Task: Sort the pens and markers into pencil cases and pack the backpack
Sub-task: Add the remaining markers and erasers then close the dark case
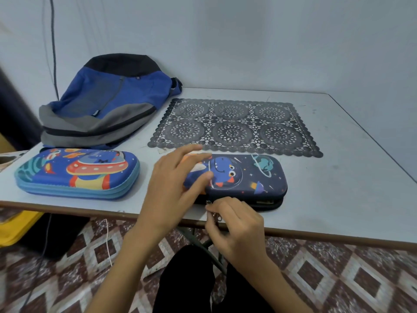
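Note:
A dark navy pencil case (250, 177) with a dinosaur astronaut picture lies near the table's front edge. My left hand (173, 184) rests on its left end with the fingers spread over the lid. My right hand (234, 224) pinches the zipper pull (208, 203) at the case's front edge; the seam to the right of the pull gapes slightly. A light blue pencil case (76, 173) with a UFO picture lies shut to the left. The blue, grey and black backpack (106, 102) lies flat at the back left. No pens or markers show.
A dark lace placemat (237, 125) lies behind the navy case. The white table (338, 177) stands against a pale wall. A yellow bin (15, 227) sits on the patterned floor at the left. My dark-clothed legs are under the table edge.

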A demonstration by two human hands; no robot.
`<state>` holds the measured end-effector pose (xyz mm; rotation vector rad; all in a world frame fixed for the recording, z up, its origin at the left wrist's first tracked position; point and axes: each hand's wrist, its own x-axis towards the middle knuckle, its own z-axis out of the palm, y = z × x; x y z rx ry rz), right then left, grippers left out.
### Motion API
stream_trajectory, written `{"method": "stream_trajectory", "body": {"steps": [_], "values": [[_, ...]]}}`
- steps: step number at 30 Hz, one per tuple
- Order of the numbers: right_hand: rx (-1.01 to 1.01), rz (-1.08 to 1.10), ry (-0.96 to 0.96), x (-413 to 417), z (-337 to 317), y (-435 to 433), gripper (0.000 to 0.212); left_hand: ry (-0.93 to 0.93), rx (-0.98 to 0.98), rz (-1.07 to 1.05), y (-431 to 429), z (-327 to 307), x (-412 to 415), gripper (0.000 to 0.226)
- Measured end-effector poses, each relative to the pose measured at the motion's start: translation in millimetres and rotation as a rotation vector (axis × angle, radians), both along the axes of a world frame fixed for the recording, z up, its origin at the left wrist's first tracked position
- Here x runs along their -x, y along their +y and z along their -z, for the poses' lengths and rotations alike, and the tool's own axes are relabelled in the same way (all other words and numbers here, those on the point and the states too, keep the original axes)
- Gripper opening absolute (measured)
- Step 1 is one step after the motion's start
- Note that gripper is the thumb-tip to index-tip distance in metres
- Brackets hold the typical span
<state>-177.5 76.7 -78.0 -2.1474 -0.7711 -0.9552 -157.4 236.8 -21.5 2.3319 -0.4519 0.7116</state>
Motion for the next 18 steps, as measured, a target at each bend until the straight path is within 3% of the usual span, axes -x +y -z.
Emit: {"method": "stream_trajectory", "body": {"steps": [3,6,9,18], "values": [[-0.014,0.018,-0.008,0,0,2,0.012,0.065,-0.271,0.08,-6,-5,-26,0.053],[-0.044,0.025,-0.01,-1,1,1,0.013,0.17,-0.414,0.111,-10,-5,-37,0.062],[-0.075,0.028,0.011,-1,2,-3,0.003,0.213,-0.409,0.109,-10,-2,-39,0.063],[-0.243,0.02,0.185,3,-7,-23,0.004,0.211,-0.41,0.119,-9,0,-42,0.06]]}}
